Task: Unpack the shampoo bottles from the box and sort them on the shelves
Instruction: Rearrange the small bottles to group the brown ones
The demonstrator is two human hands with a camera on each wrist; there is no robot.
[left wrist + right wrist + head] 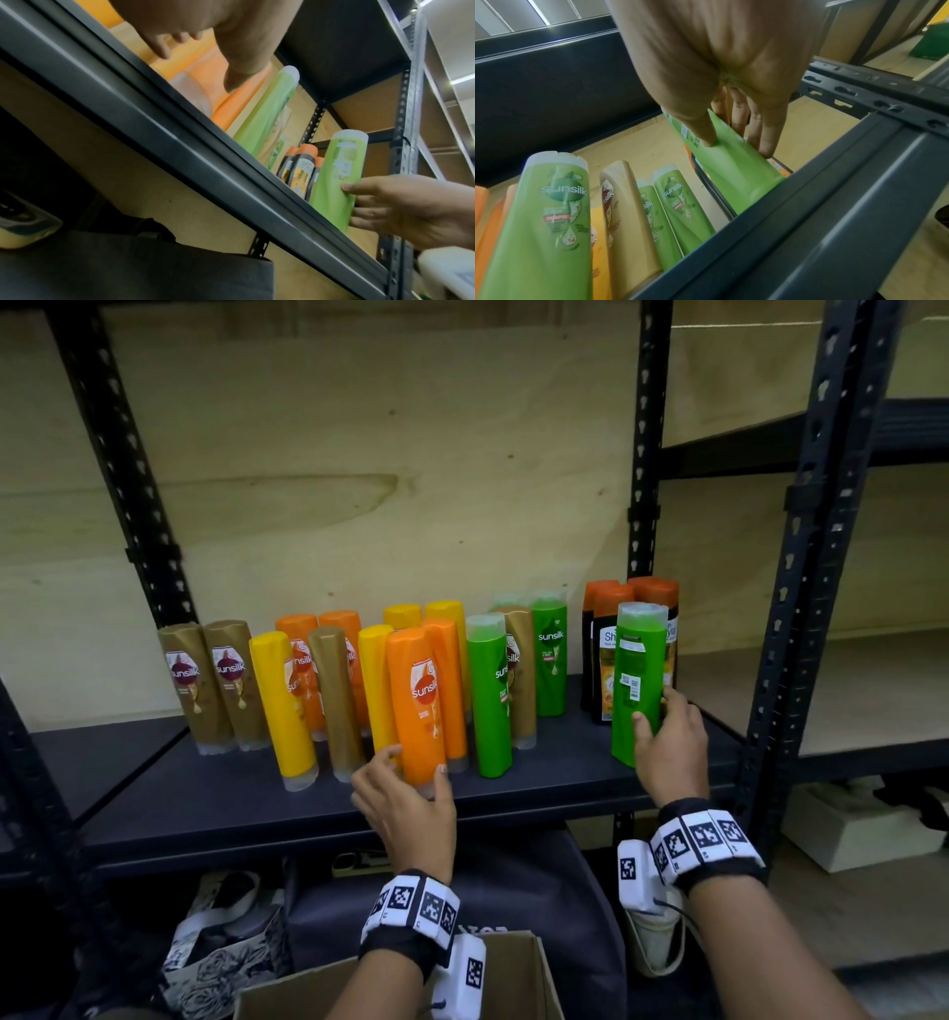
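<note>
Several shampoo bottles stand cap-down on the dark shelf (539, 788): brown (215, 685), yellow (282, 706), orange, green (488, 695) and black-and-orange ones (606, 629). My left hand (416, 762) grips the base of the front orange bottle (416, 706), thumb on its right side and fingers on its left; the left wrist view shows the same hand (197, 69) on this orange bottle (231, 101). My right hand (653, 708) grips a green bottle (639, 675) at the shelf's right front, label facing away. The right wrist view shows the right hand (739, 148) pinching that green bottle (736, 174).
An open cardboard box (518, 968) sits below my left wrist. A black upright (801, 608) stands just right of the green bottle. Under the shelf are a dark bag (539, 891) and a patterned bag (226, 942). The shelf's left part (113, 762) is bare.
</note>
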